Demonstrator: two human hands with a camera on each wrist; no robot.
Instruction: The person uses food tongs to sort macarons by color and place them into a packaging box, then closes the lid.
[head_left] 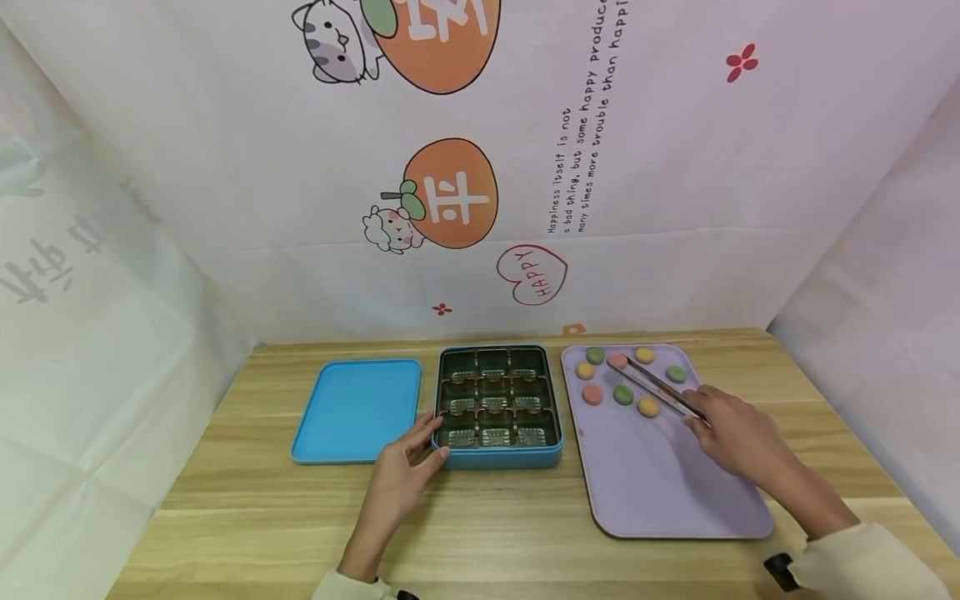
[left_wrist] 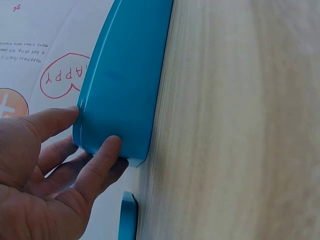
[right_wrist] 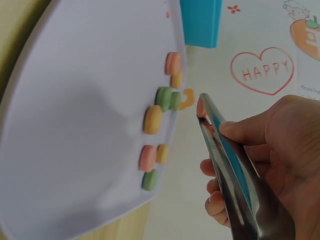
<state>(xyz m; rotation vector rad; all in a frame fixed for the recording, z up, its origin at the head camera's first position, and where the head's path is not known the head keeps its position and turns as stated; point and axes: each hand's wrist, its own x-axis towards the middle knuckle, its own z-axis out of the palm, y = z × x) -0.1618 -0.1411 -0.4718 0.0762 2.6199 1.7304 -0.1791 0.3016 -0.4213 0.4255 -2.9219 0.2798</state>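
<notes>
Gripping the tongs (right_wrist: 232, 200) with your right hand (head_left: 738, 433), fingers wrapped round them; tips pinch a pink macaron (head_left: 617, 361) at the far left of the tray (head_left: 667, 483). Tongs' long axis: near-right to far-left. Blue box (head_left: 502, 458) lies left of the tips. Your left hand (head_left: 405, 471) is nearer it, fingers grasping its near-left corner.
</notes>
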